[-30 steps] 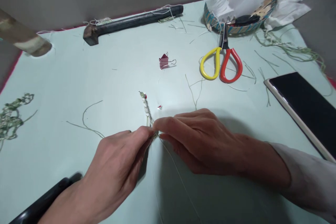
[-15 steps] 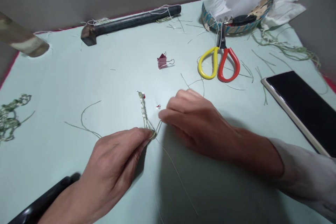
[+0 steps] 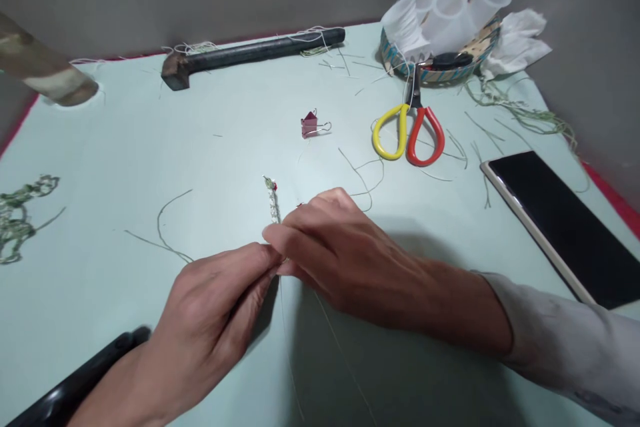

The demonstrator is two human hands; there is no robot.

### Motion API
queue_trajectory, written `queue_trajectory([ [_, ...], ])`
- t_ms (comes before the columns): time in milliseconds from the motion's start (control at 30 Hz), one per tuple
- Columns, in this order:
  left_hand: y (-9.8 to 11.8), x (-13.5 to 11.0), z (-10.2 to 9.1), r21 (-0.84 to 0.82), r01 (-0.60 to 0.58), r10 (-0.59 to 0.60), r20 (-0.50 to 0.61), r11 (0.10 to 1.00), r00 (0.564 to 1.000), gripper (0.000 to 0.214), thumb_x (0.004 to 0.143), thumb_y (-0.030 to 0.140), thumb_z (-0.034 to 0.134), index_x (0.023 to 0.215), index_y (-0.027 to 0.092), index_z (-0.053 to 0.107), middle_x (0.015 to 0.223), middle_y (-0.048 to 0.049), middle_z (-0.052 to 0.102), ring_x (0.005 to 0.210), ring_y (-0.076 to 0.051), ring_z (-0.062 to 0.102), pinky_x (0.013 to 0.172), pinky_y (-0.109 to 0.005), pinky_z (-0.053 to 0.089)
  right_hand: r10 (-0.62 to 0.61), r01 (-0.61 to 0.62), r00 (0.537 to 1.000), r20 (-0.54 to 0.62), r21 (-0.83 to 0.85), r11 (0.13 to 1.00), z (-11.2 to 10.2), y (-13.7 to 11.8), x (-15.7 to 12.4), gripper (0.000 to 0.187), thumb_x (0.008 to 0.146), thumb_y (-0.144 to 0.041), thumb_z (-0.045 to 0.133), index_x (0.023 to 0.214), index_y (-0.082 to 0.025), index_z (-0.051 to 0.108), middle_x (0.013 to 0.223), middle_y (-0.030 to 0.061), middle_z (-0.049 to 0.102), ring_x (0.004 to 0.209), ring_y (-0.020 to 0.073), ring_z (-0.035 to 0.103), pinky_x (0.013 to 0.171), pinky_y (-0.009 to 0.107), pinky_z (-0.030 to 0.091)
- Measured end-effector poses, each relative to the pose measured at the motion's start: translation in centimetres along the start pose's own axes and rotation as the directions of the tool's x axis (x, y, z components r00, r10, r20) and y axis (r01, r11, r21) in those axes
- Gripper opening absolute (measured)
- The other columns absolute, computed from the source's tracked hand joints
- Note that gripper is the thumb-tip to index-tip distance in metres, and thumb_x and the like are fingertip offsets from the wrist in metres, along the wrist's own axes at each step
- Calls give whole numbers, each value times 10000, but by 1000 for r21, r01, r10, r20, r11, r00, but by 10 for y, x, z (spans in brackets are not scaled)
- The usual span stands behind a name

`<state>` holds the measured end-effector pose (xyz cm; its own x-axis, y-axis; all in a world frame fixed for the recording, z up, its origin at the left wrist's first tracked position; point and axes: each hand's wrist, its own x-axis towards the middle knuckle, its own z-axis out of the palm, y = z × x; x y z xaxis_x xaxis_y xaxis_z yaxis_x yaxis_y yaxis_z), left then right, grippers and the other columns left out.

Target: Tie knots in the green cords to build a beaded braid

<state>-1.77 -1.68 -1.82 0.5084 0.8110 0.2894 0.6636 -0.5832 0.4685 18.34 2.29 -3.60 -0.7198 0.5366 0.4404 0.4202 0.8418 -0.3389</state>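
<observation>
Right hand point(image 3: 340, 257) back in, fingers together against left hand point(image 3: 213, 303); both appear pinched on cord, grip partly hidden. Knotted cord braid point(image 3: 273, 205) lies on pale green tabletop point(image 3: 150, 147), lower end running into fingers. Loose strands point(image 3: 345, 353) trail below.

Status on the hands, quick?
Left hand and right hand pinching the knotted cord at its lower end. Scissors off to the side, not in the way.
</observation>
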Motion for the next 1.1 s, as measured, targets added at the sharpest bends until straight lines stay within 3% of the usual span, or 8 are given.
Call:
queue_trajectory([
  [100, -1, -2, 0, 10, -18, 18, -7, 1000, 1000, 223, 1042, 159, 387, 865, 242, 494, 705, 36, 689, 556, -88, 660, 515, -176, 479, 47, -53, 996, 75, 80, 995, 1, 1, 1, 157, 1005, -125, 500, 916, -155, 627, 769, -17, 587, 664, 123, 413, 673, 286, 355],
  [233, -1, -2, 1, 13, -43, 43, -6, 999, 999, 202, 1027, 128, 379, 920, 253, 497, 667, 51, 640, 591, -112, 675, 520, -195, 488, 102, -141, 977, 189, 205, 968, -1, 4, -1, 119, 1002, -175, 545, 961, -142, 651, 827, 10, 646, 706, 121, 501, 634, 263, 373],
  [367, -1, -1, 1, 14, -34, 34, -9, 999, 999, 203, 1042, 165, 376, 911, 258, 501, 663, 46, 654, 570, -115, 670, 509, -208, 482, 144, -200, 968, 207, 283, 938, -3, 10, -2, 193, 1021, -271, 554, 967, -131, 675, 865, 22, 693, 756, 126, 589, 687, 263, 436],
  [533, 0, -2, -1, -12, 48, -47, 58, 999, 997, 174, 1051, 211, 424, 1061, 210, 597, 815, 2, 758, 619, -84, 689, 567, -169, 507, 186, -242, 963, 193, 329, 913, -4, 14, -4, 196, 1017, -211, 526, 894, -172, 675, 840, 2, 674, 765, 115, 579, 700, 253, 433],
  [800, 1, -7, 4, -99, 207, -196, 106, 973, 975, 131, 1029, 238, 459, 1018, 254, 589, 631, 92, 572, 461, -66, 477, 480, -169, 421, 8, -11, 1000, 27, 115, 993, -5, 15, -7, 299, 990, -60, 429, 893, -171, 690, 733, -21, 527, 662, 132, 400, 651, 291, 355],
  [867, 0, -8, 5, -114, 230, -218, 108, 966, 970, 114, 1032, 272, 458, 1019, 258, 571, 641, 92, 590, 456, -64, 477, 464, -164, 407, -36, 36, 999, -1, 43, 998, -5, 13, -7, 306, 996, -43, 417, 883, -180, 667, 704, -34, 490, 658, 134, 371, 653, 297, 335],
  [1100, 0, -6, 3, -73, 209, -207, 33, 975, 978, 139, 1034, 289, 482, 944, 258, 585, 582, 116, 561, 423, -36, 444, 445, -128, 365, -76, 76, 996, -46, -3, 997, -6, 9, -7, 315, 984, -13, 444, 781, -190, 608, 667, -53, 406, 632, 124, 317, 655, 296, 309],
])
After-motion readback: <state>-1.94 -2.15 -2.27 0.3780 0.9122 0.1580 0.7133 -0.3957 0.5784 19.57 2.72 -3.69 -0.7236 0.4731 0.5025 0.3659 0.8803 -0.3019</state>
